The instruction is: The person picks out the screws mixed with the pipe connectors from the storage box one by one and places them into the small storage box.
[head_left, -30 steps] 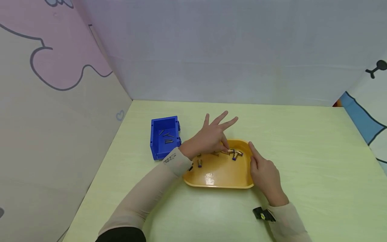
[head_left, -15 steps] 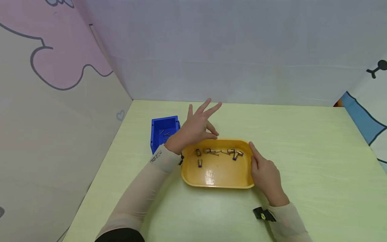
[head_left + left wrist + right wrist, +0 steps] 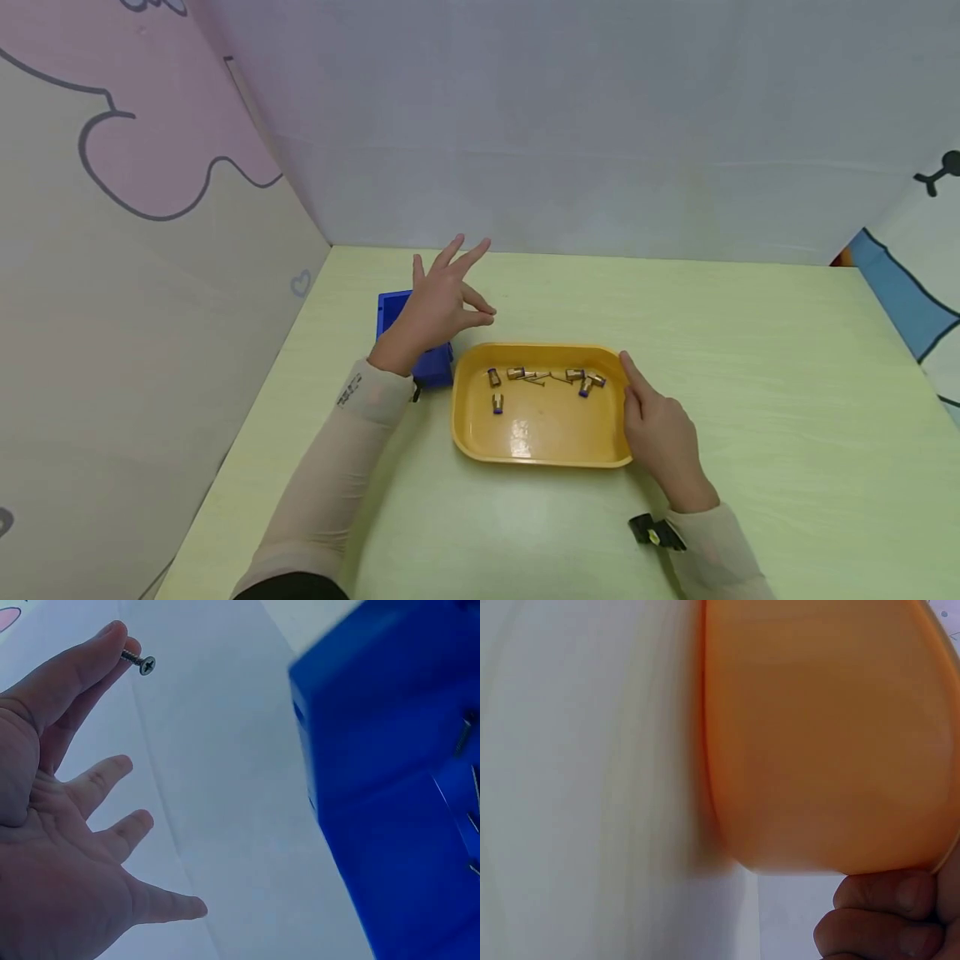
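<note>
Between thumb and index finger my left hand [image 3: 435, 312] pinches a cross-head screw [image 3: 142, 663], its other fingers spread. That hand is over the near right part of the blue bin [image 3: 435, 367], hiding much of it. Several screws [image 3: 466, 733] lie inside the bin in the left wrist view. My right hand [image 3: 663, 437] grips the right end of the yellow tray [image 3: 555, 446], fingers curled at its outer wall in the right wrist view. In the tray lie several brass fittings with blue ends [image 3: 498, 404] and a few loose screws [image 3: 534, 380], mostly along its far side.
The tray and bin stand side by side on a pale green table [image 3: 787, 375]. A grey wall [image 3: 600, 125] rises behind its far edge, and a patterned wall [image 3: 150, 333] borders the left.
My left hand has lifted out of the yellow tray with the screw and moved left to the blue bin. The right hand stays at the tray's right end.
</note>
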